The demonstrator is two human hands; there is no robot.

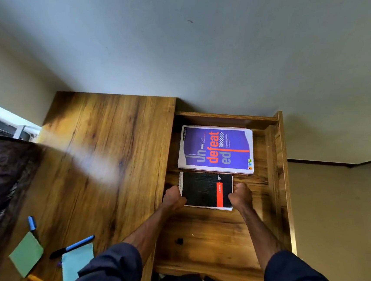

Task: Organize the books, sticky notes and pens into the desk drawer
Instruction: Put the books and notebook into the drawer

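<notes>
Squarely inside the open drawer [276, 171], gripping a black notebook [206, 188] with both hands.
Leftmost on the bench [101, 155], green sticky notes [26, 254], blue pen [32, 223], black marker [72, 246] and blue sticky notes [76, 263] lying loose; then left hand [174, 198] curled round the notebook's spiral edge, right hand [241, 196] clasping the opposite edge, purple book [216, 149] just behind.

Drawer [216, 229] open at desk's [102, 146] 3 o'clock. Book [216, 149] at its 12 o'clock end, notebook [204, 188] just beside. Left hand [173, 198], right hand [241, 196] grip notebook's sides. Pens [72, 246], sticky notes [26, 253] at 7
</notes>
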